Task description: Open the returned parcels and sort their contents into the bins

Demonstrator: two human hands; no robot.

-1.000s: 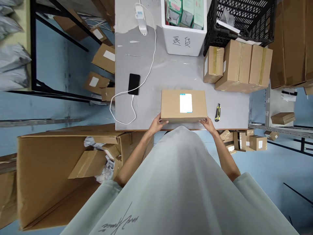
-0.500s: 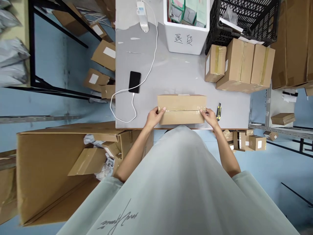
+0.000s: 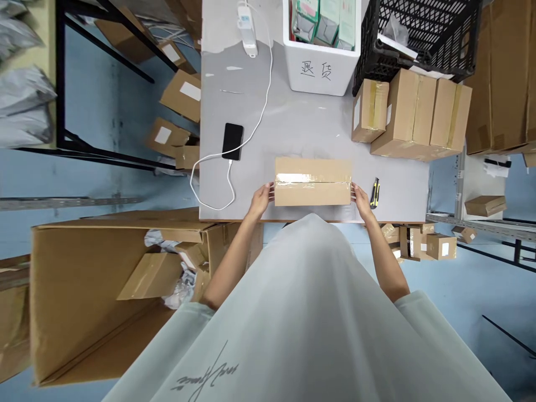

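Note:
A long cardboard box (image 3: 312,192) with clear tape along its middle seam is at the front edge of the table, its taped face turned up. My left hand (image 3: 262,199) is at the box's left end, with its fingers against that side. At the opposite end, my right hand (image 3: 360,200) presses its fingers to the right side, so the box sits between both hands. The fingertips are partly hidden by the box ends. A yellow and black box cutter (image 3: 374,193) lies just right of my right hand.
On the grey table (image 3: 251,117) lie a phone (image 3: 232,141), a white cable and a power strip (image 3: 247,30). Taped boxes (image 3: 412,114), a white bin (image 3: 320,72) and a black crate (image 3: 439,33) stand farther back. A large open carton (image 3: 92,301) is at left.
The box has tipped so its taped face lies flatter, and it sits slightly farther from me. My thumbs have come off its top face, and my fingers are now at its ends.

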